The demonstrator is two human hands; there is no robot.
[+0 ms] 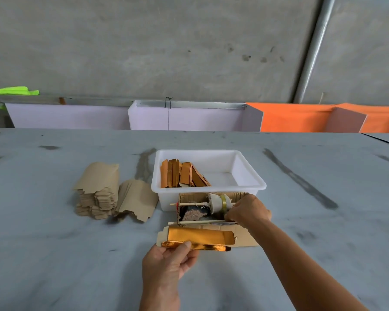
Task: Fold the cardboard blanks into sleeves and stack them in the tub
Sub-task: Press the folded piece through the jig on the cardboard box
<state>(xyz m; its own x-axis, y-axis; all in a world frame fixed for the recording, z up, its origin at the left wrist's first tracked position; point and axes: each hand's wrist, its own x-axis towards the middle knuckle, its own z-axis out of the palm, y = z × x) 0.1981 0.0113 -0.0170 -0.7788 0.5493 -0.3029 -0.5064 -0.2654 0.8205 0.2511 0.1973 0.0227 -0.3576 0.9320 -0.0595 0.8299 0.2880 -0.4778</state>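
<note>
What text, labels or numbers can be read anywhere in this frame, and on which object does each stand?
None can be read.
The gold blank, the folded sleeves in the white tub and the stack of brown blanks show no print.
Small dark marks on the cardboard holder are too blurred to tell.

This is a small packaging workshop, rough and industrial rather than domestic. A bare grey concrete wall (166,41) with a metal pipe (317,48) running down it rises behind a wide, stained grey worktable (54,254). On the table lie a stack of flat brown cardboard blanks (97,194), a white plastic tub (252,182) holding folded gold-lined sleeves (182,175), and a makeshift cardboard tape-roll holder (211,206).
</note>
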